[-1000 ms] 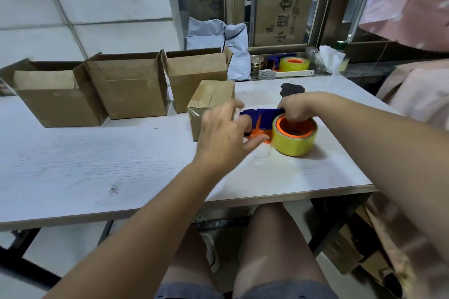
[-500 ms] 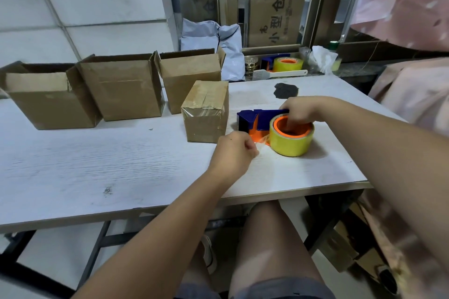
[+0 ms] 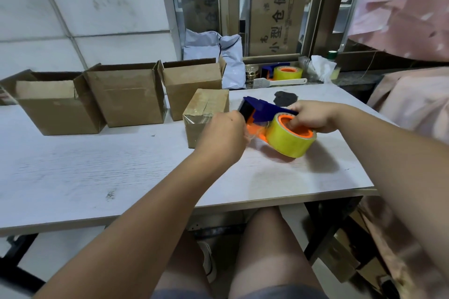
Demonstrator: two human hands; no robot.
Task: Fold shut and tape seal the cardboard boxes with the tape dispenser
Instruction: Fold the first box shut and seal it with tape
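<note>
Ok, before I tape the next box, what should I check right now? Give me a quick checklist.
1. Right hand grips tape dispenser: ok.
2. Tape roll seated on dispenser: ok.
3. Left hand holding the tape end: cannot tell, the hand blocks the view.
4. Small box beside left hand sealed: ok, taped shut.
5. Back-row boxes folded shut: not ok, flaps up.

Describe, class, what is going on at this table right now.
A person sits at a white table. The right hand holds the tilted tape dispenser, gripping through the tape roll. The left hand appears to pinch the loose tape by the cutter. One small box beside it is already taped shut; three open boxes stand in a row behind.
</note>
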